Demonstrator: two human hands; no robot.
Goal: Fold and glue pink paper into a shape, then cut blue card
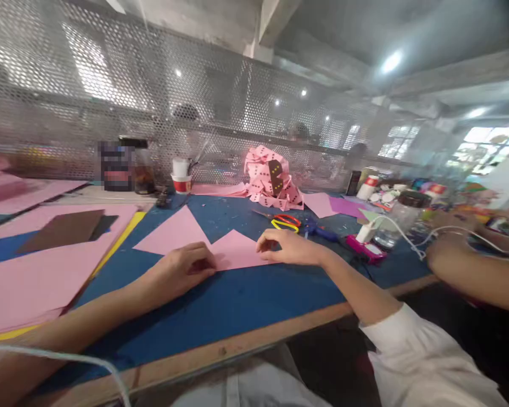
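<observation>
A folded pink sheet of paper [234,250] with a peak at its far side lies on the blue tabletop [220,316]. At its left corner my left hand [182,267] is closed, fingers curled on the paper. My right hand [290,247] pinches the right corner between thumb and fingers. Just behind my left hand lies another pink paper [176,233], its pointed end away from me. Scissors with red and yellow handles [285,223] lie beyond my right hand, next to a blue tool [322,230] that I cannot make out fully.
Stacked pink sheets [21,291] and a brown sheet [63,229] cover the left side. A pink paper construction [271,178] stands before the perforated metal screen [220,102]. A paper cup [181,176] and a jar [401,217] stand farther back. Another person's arm [475,265] reaches in at right.
</observation>
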